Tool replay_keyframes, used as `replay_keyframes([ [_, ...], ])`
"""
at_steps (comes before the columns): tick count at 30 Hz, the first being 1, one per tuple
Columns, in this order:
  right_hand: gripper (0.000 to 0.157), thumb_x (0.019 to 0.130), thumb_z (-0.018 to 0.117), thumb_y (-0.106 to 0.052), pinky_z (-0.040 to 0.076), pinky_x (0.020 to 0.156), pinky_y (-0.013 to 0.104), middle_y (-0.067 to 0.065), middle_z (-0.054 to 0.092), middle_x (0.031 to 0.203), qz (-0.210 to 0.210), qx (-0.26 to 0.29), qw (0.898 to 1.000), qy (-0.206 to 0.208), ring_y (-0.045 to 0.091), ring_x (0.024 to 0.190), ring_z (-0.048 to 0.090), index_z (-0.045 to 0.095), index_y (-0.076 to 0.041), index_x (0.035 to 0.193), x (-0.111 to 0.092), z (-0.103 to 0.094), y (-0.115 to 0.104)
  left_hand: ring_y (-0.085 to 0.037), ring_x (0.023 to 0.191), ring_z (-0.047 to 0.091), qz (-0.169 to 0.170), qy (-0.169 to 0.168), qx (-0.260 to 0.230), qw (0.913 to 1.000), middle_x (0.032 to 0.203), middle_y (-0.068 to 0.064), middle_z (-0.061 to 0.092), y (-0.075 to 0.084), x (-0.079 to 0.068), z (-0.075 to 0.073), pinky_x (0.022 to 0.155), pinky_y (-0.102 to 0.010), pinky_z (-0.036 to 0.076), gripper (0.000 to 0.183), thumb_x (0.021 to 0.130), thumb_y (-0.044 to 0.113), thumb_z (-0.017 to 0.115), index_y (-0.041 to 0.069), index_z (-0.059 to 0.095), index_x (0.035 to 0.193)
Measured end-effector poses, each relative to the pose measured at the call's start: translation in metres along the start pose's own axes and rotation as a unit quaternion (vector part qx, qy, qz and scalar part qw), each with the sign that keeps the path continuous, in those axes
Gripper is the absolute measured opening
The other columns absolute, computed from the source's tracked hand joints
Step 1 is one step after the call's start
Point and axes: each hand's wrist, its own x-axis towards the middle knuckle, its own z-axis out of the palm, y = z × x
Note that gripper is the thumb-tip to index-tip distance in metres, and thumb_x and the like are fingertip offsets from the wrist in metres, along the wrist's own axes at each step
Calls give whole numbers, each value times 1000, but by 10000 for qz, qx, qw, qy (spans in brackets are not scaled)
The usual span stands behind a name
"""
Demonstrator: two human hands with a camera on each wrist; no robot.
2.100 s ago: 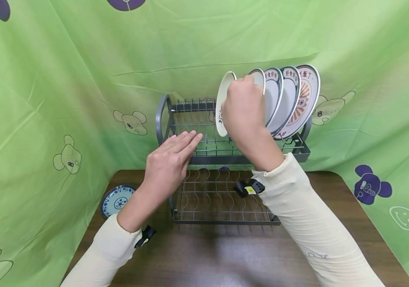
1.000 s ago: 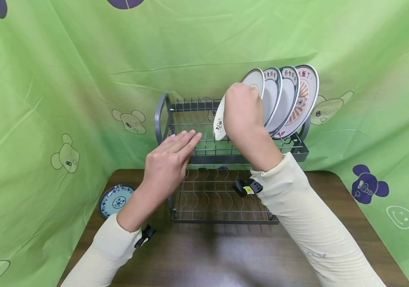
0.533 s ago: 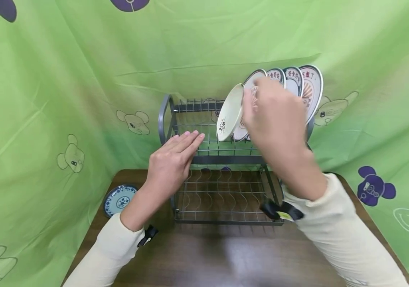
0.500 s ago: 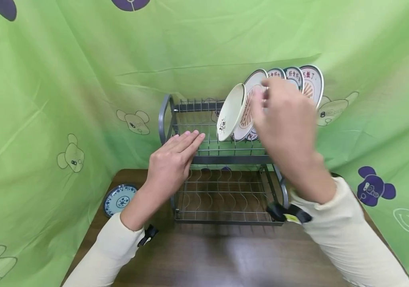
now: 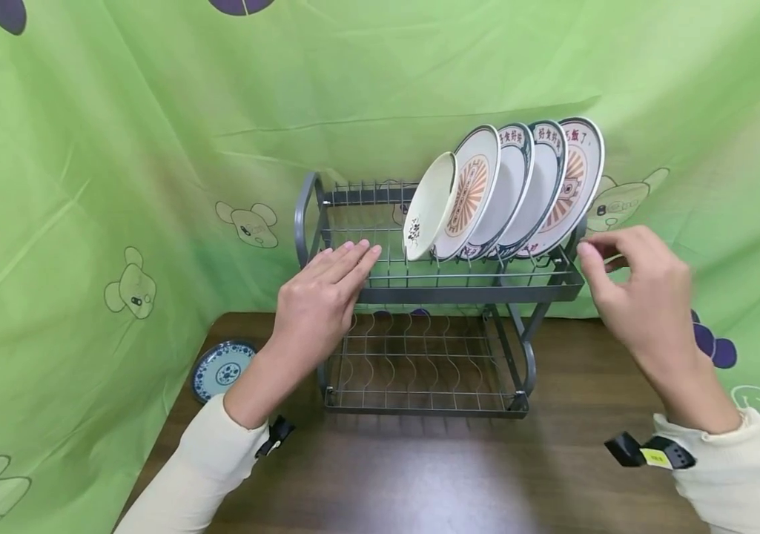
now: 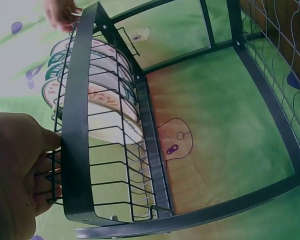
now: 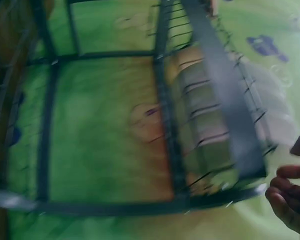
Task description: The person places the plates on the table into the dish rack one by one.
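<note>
A small cream dish (image 5: 430, 208) with a dark printed motif stands tilted in the upper tier of the dish rack (image 5: 460, 295). To its right lean several patterned plates (image 5: 469, 189) with lettered rims. My left hand (image 5: 313, 297) rests on the upper tier's front left part, fingers straight and together. In the left wrist view, its thumb touches the front rail and the other fingers lie by the wires. Off the rack's right end is my right hand (image 5: 646, 297), holding nothing, fingers loosely bent. The right wrist view is blurred.
On the table (image 5: 380, 475), left of the rack, lies a blue-and-white patterned plate (image 5: 222, 371), partly behind the left forearm. The rack's lower tier (image 5: 420, 371) has wavy wires. A green printed cloth (image 5: 153, 148) hangs behind and at both sides.
My right hand has let go of the cream dish and moved right and down, off the rack. The dish now leans against the patterned plates. My left hand has stayed put.
</note>
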Motion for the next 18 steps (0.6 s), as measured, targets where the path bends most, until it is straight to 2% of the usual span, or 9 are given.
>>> replay_keyframes([
  [3, 32, 93, 74, -23, 36, 97, -1, 23, 73, 111, -459, 183, 9976, -478, -19, 110, 51, 74, 4, 111, -14, 0, 14, -17, 129, 65, 66, 40, 96, 9999, 141, 1, 65, 1, -2, 1, 117, -33, 47, 38, 106, 19, 58, 21, 62, 144],
  [6, 46, 95, 72, -40, 34, 106, 0, 20, 72, 122, -864, 315, 9929, -759, -10, 125, 53, 75, 2, 114, -25, 1, 22, -18, 130, 64, 136, 97, 174, 9997, 142, 0, 64, 1, -4, 3, 117, -34, 47, 39, 106, 17, 57, 19, 61, 144],
  [9, 55, 98, 63, -50, 36, 112, 4, 19, 72, 125, -1177, 350, 9896, -744, -2, 131, 55, 77, 2, 112, -31, 3, 24, -19, 133, 62, 218, 98, 247, 9994, 145, -2, 63, -1, -6, 4, 120, -34, 44, 41, 106, 12, 53, 17, 58, 147],
  [11, 57, 100, 59, -50, 39, 113, 7, 21, 73, 122, -1303, 407, 9892, -535, -1, 132, 57, 78, 4, 108, -33, 5, 24, -21, 138, 58, 320, -14, 322, 9990, 150, -4, 59, -2, -8, 5, 124, -34, 39, 47, 105, 5, 50, 14, 53, 151],
  [14, 48, 100, 63, -39, 43, 113, 12, 24, 73, 118, -1366, 535, 9889, -234, -2, 131, 58, 78, 6, 106, -35, 8, 20, -25, 150, 44, 529, -350, 438, 9970, 160, -9, 46, -4, -14, 5, 130, -37, 29, 61, 98, -7, 46, 7, 41, 157],
  [17, 22, 92, 74, -10, 45, 109, 11, 25, 73, 116, -1274, 650, 9897, -63, -7, 127, 59, 78, 7, 104, -35, 10, 17, -29, 158, 25, 601, -628, 275, 9958, 169, -14, 28, -7, -25, 4, 133, -42, 21, 74, 90, -13, 42, 2, 28, 161],
  [18, 19, 86, 77, -1, 45, 109, 10, 24, 73, 116, -1247, 645, 9901, -46, -8, 126, 59, 78, 7, 103, -35, 10, 16, -29, 160, 21, 556, -607, 99, 9966, 170, -15, 24, -9, -29, 4, 133, -44, 20, 76, 89, -15, 41, 1, 25, 162],
])
